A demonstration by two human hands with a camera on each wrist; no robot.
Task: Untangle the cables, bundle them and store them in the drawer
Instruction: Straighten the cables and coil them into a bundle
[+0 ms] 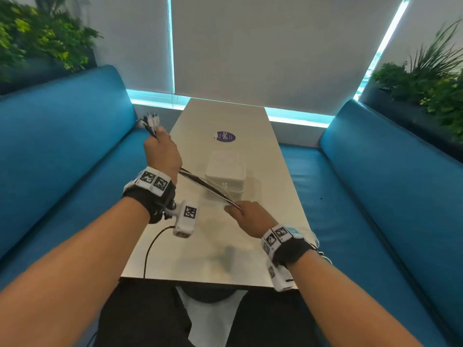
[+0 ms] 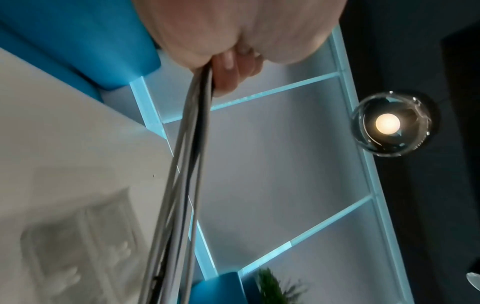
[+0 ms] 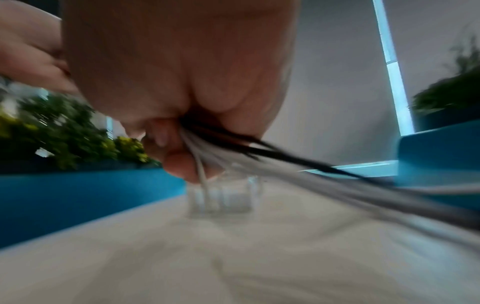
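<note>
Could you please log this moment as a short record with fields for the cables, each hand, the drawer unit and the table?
cables: bunch of white and black cables, stretched in the air between both hands, plug ends sticking out beyond the left hand
left hand: left hand raised, fist gripping the bunch near the plugs
right hand: right hand lower, gripping the other end
drawer unit: small white plastic drawer unit on the table, behind the cables
table: long pale table between blue benches
</note>
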